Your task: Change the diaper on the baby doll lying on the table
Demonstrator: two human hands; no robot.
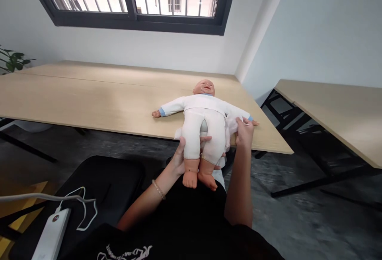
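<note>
A baby doll (204,106) in a white top and white pants lies on its back at the table's front edge, arms spread, legs reaching over the edge towards me. My left hand (180,156) is wrapped under the doll's legs; some fingers show between them and past the far leg. Beside the doll's hip, my right hand (245,130) pinches a pale, crumpled cloth (231,126), close to the doll's blue-cuffed arm. Part of the cloth runs behind the legs, where it is hidden. What kind of cloth it is I cannot tell.
The wooden table (119,100) stands against the wall below a barred window. A second table (337,112) is at the right, across a gap. On a black chair (116,176) at lower left lies a white power bank (52,234) with cables. A plant (14,61) is at far left.
</note>
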